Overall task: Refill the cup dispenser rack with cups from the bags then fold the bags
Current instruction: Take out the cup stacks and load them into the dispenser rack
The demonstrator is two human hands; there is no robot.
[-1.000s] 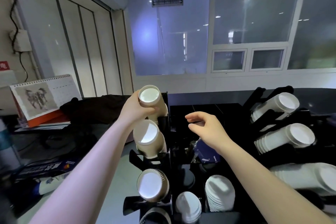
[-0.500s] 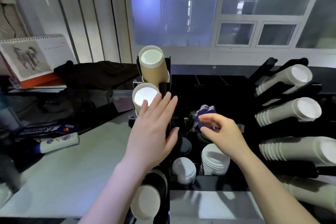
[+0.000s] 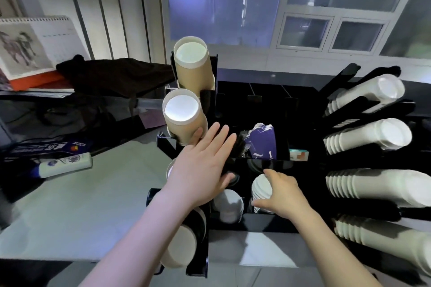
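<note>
At the cup dispenser rack (image 3: 211,109), my left hand (image 3: 200,168) hovers flat, fingers straight, while my right hand (image 3: 283,194) clasps the white lid stack (image 3: 261,187). Restocking seems under way; next I should lift the stack clear.

The flat, spread left hand (image 3: 202,165) covers the third slot of the black cup dispenser rack (image 3: 211,105), so only a sliver of that cup's rim shows. The right hand (image 3: 283,196) hides the near side of a white lid stack (image 3: 261,185). The bottom white cup row (image 3: 382,239) runs off the right edge. The lettering on the white tube (image 3: 63,165) is too blurred to read.
</note>
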